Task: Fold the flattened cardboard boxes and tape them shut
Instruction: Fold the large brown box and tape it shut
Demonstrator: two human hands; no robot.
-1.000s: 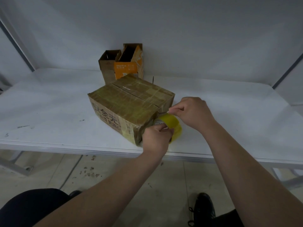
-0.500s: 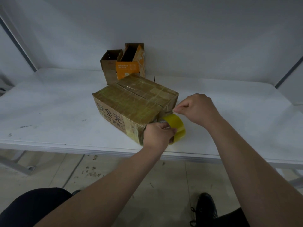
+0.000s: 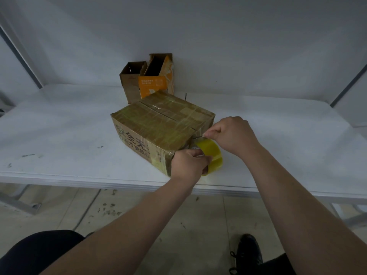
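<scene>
**Holding tape at the big box's near corner**

From my feed, the white table (image 3: 59, 135) fills the middle of the view, its front edge running across at about 6 o'clock from the box. The box (image 3: 158, 124) sits near the table's centre, turned so one corner points toward me. Its top flaps are closed and it is covered in glossy strips of tape, with dark printed characters on the face at 7 o'clock.

Behind it, at 12 o'clock and close to the wall, two smaller cartons stand upright with open tops: a brown carton (image 3: 129, 82) and, touching its right side, an orange carton (image 3: 153, 84).

I see both hands working at the box's 4 o'clock corner. The left hand (image 3: 188, 165) is curled around the tape roll (image 3: 213, 153), which stands on edge just beside the box's near side. The right hand (image 3: 234, 135) is just above the roll, at its 12 o'clock, thumb and forefinger pinched together on the tape end (image 3: 205, 135) next to the box's upper edge.

At 5 o'clock on the floor, a black shoe (image 3: 248, 253) shows.
</scene>
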